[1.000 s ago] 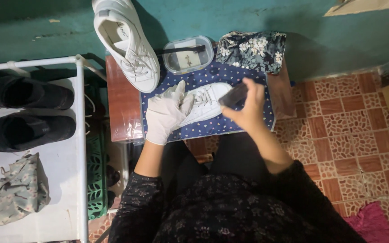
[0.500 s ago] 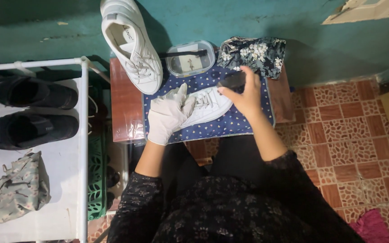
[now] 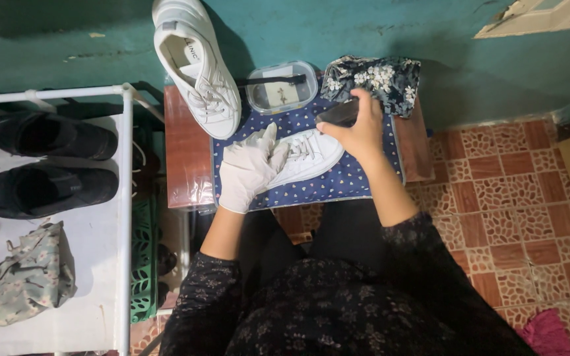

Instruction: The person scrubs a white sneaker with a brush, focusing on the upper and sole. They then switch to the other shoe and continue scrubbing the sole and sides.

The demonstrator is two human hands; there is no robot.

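Note:
A white sneaker (image 3: 308, 155) lies on a blue dotted cloth (image 3: 344, 184) spread over a small brown stool. My left hand (image 3: 252, 168), in a white glove, presses down on the sneaker's heel end. My bare right hand (image 3: 361, 128) grips a dark brush (image 3: 339, 114) just past the sneaker's toe, near a floral cloth (image 3: 376, 79). A second white sneaker (image 3: 196, 66) lies at the stool's far left corner. A clear lidded box (image 3: 280, 87) sits between that sneaker and the floral cloth.
A white shoe rack (image 3: 123, 198) on the left carries two black shoes (image 3: 41, 188) and a floral fabric bundle (image 3: 24, 277). A green plastic crate (image 3: 143, 264) stands beside it. Teal wall ahead, patterned tile floor (image 3: 516, 217) to the right.
My right hand with the brush has moved from the sneaker's toe away toward the floral cloth. My gloved left hand has stayed on the sneaker.

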